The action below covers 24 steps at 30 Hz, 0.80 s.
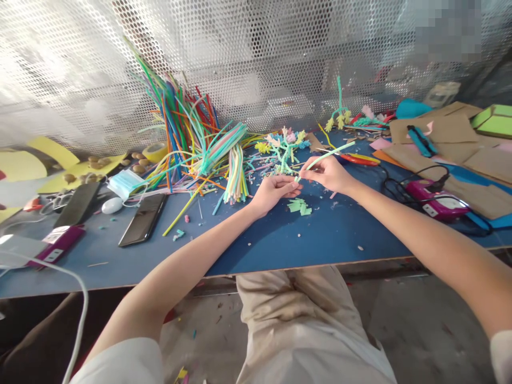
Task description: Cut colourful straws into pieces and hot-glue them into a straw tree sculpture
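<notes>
My right hand (328,174) is closed on a pale green pipe cleaner (336,151), whose free end sticks out up and to the right. Close beside it, my left hand (276,194) pinches at the other end, where a small pale green bit shows at the fingertips. Below the hands, a little pile of short green pipe cleaner pieces (300,206) lies on the blue table (256,242). Just behind them stands a branching pipe cleaner plant (285,152) with pink, yellow and blue tips.
A large heap of coloured pipe cleaners (188,128) leans against the perforated metal panel (280,58). At left lie a phone (143,220), a face mask (125,184) and a purple power strip (56,245). Red-and-yellow pliers (360,159), cardboard (480,160) and another purple power strip (436,201) are at right.
</notes>
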### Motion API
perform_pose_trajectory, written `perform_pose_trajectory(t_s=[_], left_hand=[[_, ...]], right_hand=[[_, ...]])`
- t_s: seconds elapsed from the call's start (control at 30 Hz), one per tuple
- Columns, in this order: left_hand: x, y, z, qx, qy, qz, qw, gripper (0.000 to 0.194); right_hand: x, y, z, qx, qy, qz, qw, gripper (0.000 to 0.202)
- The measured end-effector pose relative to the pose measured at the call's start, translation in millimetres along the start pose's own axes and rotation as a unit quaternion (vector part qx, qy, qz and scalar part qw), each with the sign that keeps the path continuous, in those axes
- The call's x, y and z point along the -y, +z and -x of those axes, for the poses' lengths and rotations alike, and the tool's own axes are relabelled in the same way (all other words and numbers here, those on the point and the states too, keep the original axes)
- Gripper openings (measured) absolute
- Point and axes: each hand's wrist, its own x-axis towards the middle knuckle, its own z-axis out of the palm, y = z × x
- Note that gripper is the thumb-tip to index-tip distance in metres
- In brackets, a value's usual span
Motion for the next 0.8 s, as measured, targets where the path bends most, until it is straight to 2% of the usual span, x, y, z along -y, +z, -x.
perform_pose_trajectory(t_s=[0.43, 0.53, 0.6, 0.67, 0.77, 0.8], left_hand=[[-2, 1.0, 2, 0.027, -0.025, -0.006, 0.999, 0.046], [-3, 2.5, 2, 0.03, -0.023, -0.002, 0.999, 0.044], [-4, 3.5, 2, 0.02, -0.023, 0.004, 1.0, 0.041], [-4, 4.1, 2, -0.001, -0.024, 0.011, 1.0, 0.037], [-5, 3.5, 0, -0.035, -0.015, 0.022, 0.999, 0.032], [-5, 2.9, -1, -0.041, -0.008, 0.029, 0.999, 0.031]], right_hand=[[-6, 6, 0, 0.006, -0.004, 0.02, 1.0, 0.051], [-3, 3, -1, 0.016, -0.014, 0.046, 0.999, 0.052], [-2, -9, -2, 0.01, -0.037, 0.108, 0.993, 0.049], [-3, -30, -4, -0.02, -0.061, 0.216, 0.974, 0.043], [-13, -69, -6, -0.137, -0.011, 0.394, 0.909, 0.04], [-19, -80, -6, -0.151, 0.02, 0.427, 0.891, 0.038]])
